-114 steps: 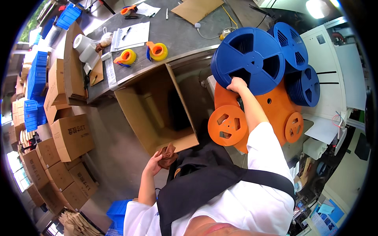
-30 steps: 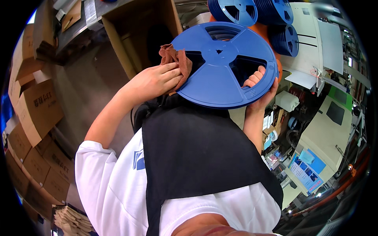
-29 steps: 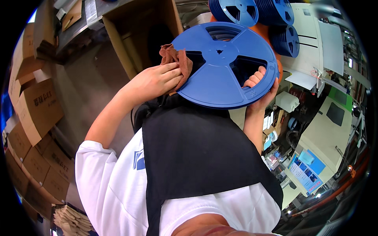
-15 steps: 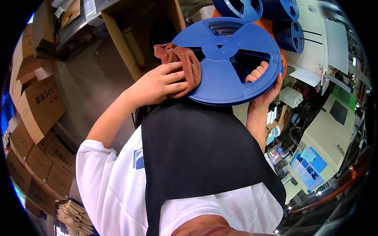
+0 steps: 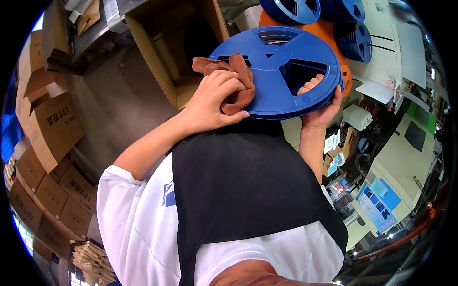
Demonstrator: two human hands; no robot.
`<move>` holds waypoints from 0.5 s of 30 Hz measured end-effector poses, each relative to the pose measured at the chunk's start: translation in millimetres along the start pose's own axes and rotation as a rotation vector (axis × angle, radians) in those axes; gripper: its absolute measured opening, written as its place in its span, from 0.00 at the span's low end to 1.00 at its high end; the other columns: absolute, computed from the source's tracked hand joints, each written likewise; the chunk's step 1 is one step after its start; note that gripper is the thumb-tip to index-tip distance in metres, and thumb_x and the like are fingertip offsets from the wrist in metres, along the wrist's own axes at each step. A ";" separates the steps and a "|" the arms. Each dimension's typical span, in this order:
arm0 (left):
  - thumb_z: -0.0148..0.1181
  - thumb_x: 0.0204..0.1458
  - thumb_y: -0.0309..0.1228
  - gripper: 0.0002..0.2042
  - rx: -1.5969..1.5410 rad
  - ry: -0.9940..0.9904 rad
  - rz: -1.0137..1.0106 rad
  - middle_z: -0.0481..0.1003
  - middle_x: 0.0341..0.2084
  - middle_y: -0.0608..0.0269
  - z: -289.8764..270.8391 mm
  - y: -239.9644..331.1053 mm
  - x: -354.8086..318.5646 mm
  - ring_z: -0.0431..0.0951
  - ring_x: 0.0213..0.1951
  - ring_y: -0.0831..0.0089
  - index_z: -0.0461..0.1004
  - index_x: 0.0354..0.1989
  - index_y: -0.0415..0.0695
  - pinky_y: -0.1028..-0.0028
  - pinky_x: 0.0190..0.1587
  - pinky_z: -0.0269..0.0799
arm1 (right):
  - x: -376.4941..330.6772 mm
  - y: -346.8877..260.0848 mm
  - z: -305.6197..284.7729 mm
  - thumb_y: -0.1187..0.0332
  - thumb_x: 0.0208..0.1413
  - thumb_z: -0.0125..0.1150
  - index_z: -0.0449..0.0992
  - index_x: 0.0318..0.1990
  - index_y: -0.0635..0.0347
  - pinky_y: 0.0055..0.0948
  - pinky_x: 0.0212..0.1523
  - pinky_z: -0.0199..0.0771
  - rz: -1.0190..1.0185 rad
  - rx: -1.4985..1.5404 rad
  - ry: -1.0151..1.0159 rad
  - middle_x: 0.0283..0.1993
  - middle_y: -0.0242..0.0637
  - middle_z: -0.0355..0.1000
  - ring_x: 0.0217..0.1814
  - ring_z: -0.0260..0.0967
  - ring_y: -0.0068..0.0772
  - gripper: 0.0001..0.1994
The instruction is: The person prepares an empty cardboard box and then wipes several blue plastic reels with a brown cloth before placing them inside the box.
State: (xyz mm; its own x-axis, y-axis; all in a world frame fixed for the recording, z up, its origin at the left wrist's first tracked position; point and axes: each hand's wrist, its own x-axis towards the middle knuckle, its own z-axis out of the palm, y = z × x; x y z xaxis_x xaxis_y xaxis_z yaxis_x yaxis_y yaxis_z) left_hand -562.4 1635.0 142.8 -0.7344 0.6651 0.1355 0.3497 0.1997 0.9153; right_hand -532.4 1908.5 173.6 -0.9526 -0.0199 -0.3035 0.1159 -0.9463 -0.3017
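Observation:
A large blue plastic reel (image 5: 268, 85) is held up in front of my chest, its broad face tilted toward me. My right hand (image 5: 318, 113) grips its right rim, with the fingers curled through a cut-out window and the thumb on the outer edge. Bunched under the fingers of my left hand (image 5: 210, 102) is a brown cloth (image 5: 244, 93), pressed against the left part of the reel's face. The left thumb reaches along the reel's lower edge. Cloth and fingers cover part of the left window.
An open cardboard box (image 5: 160, 52) stands beyond my left hand. More blue reels (image 5: 293, 10) rest at the far side near an orange surface (image 5: 317, 32). Stacked cartons (image 5: 56, 126) line the left. A pale machine cabinet (image 5: 400, 157) is at the right.
My left hand has slid to the right with the cloth, its fingers now more bent and its thumb in sight. The reel has tilted slightly; my right hand keeps its grip.

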 end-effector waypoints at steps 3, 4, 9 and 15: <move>0.67 0.36 0.35 0.24 0.004 -0.026 -0.084 0.63 0.47 0.53 0.3 5.9 1.1 0.60 0.54 0.56 0.65 0.42 0.42 0.62 0.57 0.53 | -1.4 2.3 1.0 0.55 0.52 0.51 0.65 0.34 0.58 0.27 0.32 0.55 -0.010 -0.008 0.024 0.22 0.26 0.55 0.25 0.51 0.22 0.15; 0.66 0.36 0.35 0.24 -0.019 -0.033 -0.099 0.62 0.48 0.52 0.8 5.9 0.5 0.60 0.54 0.55 0.65 0.42 0.42 0.62 0.58 0.53 | -2.3 3.4 1.9 0.55 0.52 0.51 0.65 0.33 0.58 0.26 0.32 0.55 -0.017 -0.023 0.032 0.22 0.25 0.55 0.25 0.51 0.22 0.15; 0.61 0.36 0.30 0.23 -0.072 -0.058 -0.119 0.61 0.49 0.51 2.9 4.7 -2.4 0.58 0.55 0.54 0.64 0.43 0.40 0.62 0.58 0.53 | -4.3 3.2 -3.8 0.55 0.52 0.51 0.64 0.32 0.57 0.26 0.31 0.53 -0.007 -0.015 -0.008 0.20 0.23 0.54 0.23 0.50 0.20 0.15; 0.54 0.33 0.22 0.22 -0.157 -0.084 -0.088 0.62 0.50 0.55 0.4 -8.4 -11.5 0.60 0.55 0.55 0.66 0.43 0.41 0.65 0.57 0.56 | -11.2 -1.4 -15.5 0.55 0.51 0.55 0.61 0.31 0.55 0.24 0.29 0.51 0.008 0.006 -0.058 0.20 0.22 0.54 0.23 0.48 0.19 0.15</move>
State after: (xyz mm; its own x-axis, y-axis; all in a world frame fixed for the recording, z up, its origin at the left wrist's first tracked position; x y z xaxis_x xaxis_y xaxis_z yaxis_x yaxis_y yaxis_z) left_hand -556.7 1625.9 133.4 -0.7047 0.7090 0.0262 0.1868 0.1497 0.9709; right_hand -517.6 1915.1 163.4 -0.9665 -0.0461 -0.2526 0.1221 -0.9480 -0.2940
